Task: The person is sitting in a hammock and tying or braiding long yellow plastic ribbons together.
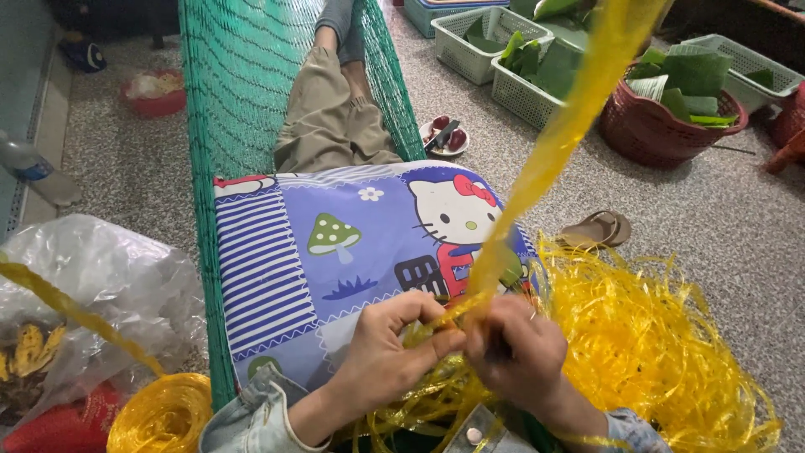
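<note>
My left hand and my right hand meet over a blue cartoon-print pillow and pinch the lower end of a taut band of yellow plastic raffia string. The band runs up and away to the top right. A loose heap of split yellow strands lies under and right of my right hand. Both hands wear denim sleeves.
A green net hammock holds a person's legs in khaki trousers. A yellow raffia roll and a clear plastic bag sit at left. Baskets of green leaves stand at right, a sandal and a small dish on the floor.
</note>
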